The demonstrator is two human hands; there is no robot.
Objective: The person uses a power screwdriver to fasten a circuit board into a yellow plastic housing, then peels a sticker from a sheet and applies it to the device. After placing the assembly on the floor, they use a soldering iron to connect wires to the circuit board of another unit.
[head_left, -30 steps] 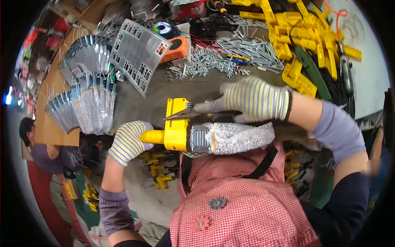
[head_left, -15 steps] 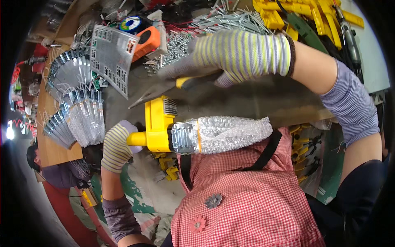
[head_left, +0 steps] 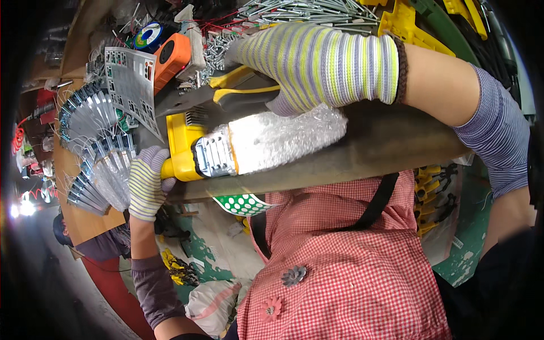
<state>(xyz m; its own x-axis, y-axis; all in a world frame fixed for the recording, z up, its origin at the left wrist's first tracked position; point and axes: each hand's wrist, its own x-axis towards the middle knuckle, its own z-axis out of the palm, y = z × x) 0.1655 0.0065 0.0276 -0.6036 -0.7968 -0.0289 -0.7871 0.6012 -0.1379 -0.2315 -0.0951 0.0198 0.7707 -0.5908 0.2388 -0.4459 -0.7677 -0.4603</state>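
My left hand [head_left: 148,184], in a striped glove, is closed round the end of a yellow plastic tool housing [head_left: 182,144] at the table's front edge. A finned metal part [head_left: 215,154] joins the housing to a long piece in bubble wrap [head_left: 289,136], bound with an orange band. My right hand [head_left: 323,68], also gloved, is above the wrapped piece. It is closed on pliers [head_left: 246,90] with yellow and black handles; the handles stand apart, and their jaws are hard to make out. Fingers partly hide the handles.
Several fanned metal blades [head_left: 96,122] lie at the left beside a printed card [head_left: 131,85]. Behind are an orange box [head_left: 171,61], a solder spool [head_left: 148,37], loose screws [head_left: 214,54] and long metal rods [head_left: 306,12]. A green dotted sheet [head_left: 241,205] hangs at the front edge.
My left hand has carried the housing and wrapped piece up and left, from above my lap onto the table edge. The pliers have moved away from the housing, and their handles show more widely spread.
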